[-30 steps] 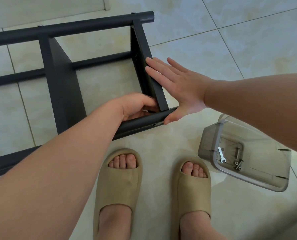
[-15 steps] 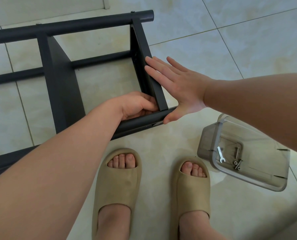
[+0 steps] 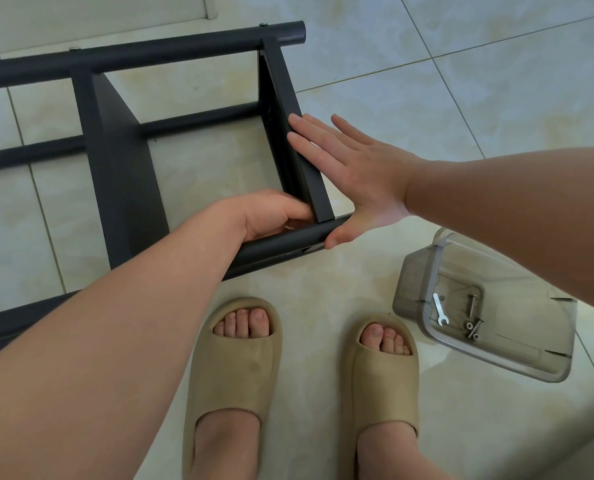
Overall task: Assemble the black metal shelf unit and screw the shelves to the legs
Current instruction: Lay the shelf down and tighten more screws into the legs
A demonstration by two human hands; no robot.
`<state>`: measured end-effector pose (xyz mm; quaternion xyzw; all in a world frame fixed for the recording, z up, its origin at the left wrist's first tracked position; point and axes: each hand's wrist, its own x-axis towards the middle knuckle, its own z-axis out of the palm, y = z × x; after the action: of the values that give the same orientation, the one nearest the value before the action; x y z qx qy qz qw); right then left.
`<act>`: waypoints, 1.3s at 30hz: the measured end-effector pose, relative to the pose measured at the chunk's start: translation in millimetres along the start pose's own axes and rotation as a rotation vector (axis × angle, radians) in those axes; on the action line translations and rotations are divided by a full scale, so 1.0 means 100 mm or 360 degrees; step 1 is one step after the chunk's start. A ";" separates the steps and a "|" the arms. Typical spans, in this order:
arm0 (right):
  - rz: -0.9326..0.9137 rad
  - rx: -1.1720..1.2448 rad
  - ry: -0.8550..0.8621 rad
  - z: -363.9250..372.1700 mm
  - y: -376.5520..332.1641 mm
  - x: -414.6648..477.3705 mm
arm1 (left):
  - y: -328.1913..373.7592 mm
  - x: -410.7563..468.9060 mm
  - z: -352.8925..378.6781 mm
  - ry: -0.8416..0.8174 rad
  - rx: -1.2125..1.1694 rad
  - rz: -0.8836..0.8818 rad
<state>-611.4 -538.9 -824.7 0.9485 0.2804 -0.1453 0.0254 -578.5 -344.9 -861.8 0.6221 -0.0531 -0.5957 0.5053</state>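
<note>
Head view: black metal shelf unit (image 3: 122, 202) lies on its side on the tiled floor (image 3: 462, 98), left of centre, running out of frame at left. Far leg (image 3: 171, 46) across the top, near leg (image 3: 281, 242) just in front of my feet, end shelf (image 3: 281, 98) spanning between them at the right end.

My right hand (image 3: 351, 174) is released and flat, fingers straight, pressed against the outer face of the end shelf, with the thumb touching the end of the near leg.

My left hand (image 3: 275, 216) is tucked into the inner corner where the end shelf meets the near leg. Fingers curled, resting on the leg (fingertips hidden behind the shelf edge, so I cannot tell if they pinch anything).

Right of my feet, near, a clear plastic container (image 3: 413, 282) lies tipped on the floor. Inside it: small wrench (image 3: 439, 308), a bolt (image 3: 471, 303), a few nuts (image 3: 470, 327) just beside it.

Tan slippers (image 3: 233, 368) on both feet, near centre.
</note>
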 end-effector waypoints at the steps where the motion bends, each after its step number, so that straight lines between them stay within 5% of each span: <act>1: -0.0001 0.0003 0.0002 0.00 0.00 0.00 | 0.00 0.00 0.00 0.0023 0.0007 0.0022; 26: -0.0010 0.0021 0.0020 0.01 0.01 0.00 | 0.00 0.03 -0.04 -0.0021 -0.0361 0.0105; 31: -0.0009 0.0019 0.0010 0.02 0.02 0.00 | 0.00 0.01 -0.02 -0.0044 -0.0018 0.0014; 39: -0.0016 0.0032 0.0020 0.02 0.01 0.00 | -0.03 0.03 -0.03 -0.0015 -0.0188 0.0083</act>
<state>-611.2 -540.4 -827.0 0.9481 0.2840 -0.1424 0.0134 -577.0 -343.6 -866.8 0.5867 -0.0366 -0.5874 0.5562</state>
